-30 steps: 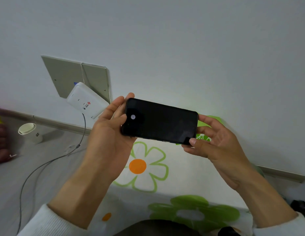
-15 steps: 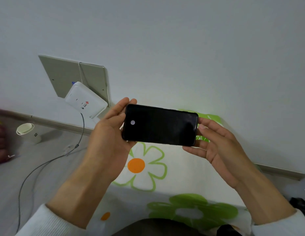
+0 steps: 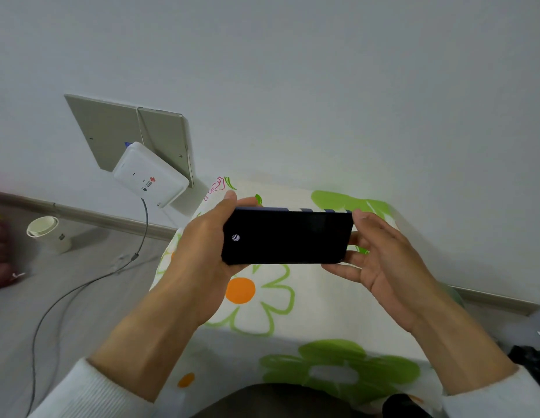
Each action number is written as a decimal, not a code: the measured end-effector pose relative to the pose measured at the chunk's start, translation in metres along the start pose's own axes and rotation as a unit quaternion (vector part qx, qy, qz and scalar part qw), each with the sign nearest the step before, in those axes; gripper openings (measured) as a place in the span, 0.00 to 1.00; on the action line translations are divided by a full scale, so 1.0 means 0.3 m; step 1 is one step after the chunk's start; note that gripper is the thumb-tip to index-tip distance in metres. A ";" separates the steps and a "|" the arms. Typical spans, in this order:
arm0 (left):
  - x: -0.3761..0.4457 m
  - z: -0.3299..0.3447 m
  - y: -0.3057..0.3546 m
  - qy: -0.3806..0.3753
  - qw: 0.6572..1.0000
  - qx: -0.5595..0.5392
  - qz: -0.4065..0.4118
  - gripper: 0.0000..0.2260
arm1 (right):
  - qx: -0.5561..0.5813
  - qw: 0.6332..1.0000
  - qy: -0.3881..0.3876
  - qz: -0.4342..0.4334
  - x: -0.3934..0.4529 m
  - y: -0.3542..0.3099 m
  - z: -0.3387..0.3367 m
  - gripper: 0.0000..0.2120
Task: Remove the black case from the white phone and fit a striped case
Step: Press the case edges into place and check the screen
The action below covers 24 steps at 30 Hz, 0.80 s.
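Note:
I hold the phone [image 3: 288,236] sideways in mid-air, its dark screen facing me, above the flower-print bedding. Along its far long edge runs a blue-and-white striped case [image 3: 311,210]; only that thin strip of it shows. My left hand [image 3: 202,251] wraps the phone's left end, thumb over the top edge. My right hand [image 3: 380,260] holds the right end, with one fingertip on the top corner and the other fingers under the lower corner. No black case is in view.
The white bedding with green and orange flowers [image 3: 262,300] lies below my hands. A white router [image 3: 151,175] leans on the wall panel [image 3: 126,134] at left, its cable [image 3: 81,291] trailing over the grey floor. A paper cup [image 3: 48,233] stands far left.
My view has dropped, so more of the bedding shows. The phone has tilted level and the striped edge now shows along its top. My right fingers have moved up onto the top right corner.

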<state>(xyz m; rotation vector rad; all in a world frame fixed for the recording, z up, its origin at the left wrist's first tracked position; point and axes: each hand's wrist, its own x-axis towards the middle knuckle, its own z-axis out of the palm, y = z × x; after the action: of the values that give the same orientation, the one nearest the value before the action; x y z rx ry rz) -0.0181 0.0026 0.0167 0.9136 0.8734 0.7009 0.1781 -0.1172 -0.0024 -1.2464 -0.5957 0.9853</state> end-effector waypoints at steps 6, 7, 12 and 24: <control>-0.002 -0.001 0.002 -0.026 0.997 0.068 0.008 0.16 | 0.011 1.000 -0.006 0.016 0.002 0.000 -0.005 0.14; -0.002 -0.002 0.003 -0.034 0.995 0.090 0.010 0.16 | 0.012 1.000 -0.010 0.021 0.002 0.001 -0.007 0.12; 0.010 -0.016 0.017 -0.057 0.984 0.167 -0.007 0.16 | 0.012 0.999 -0.012 0.050 0.003 0.013 -0.013 0.10; 0.032 -0.067 0.025 -0.156 0.948 0.279 -0.016 0.24 | -0.041 0.996 -0.025 0.077 0.010 0.005 -0.025 0.07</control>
<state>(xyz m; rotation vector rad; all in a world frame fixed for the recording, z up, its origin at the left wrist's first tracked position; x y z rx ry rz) -0.0320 0.0213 0.0136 1.4670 0.8095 0.2611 0.1854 -0.1184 -0.0061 -1.3594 -0.5900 1.1319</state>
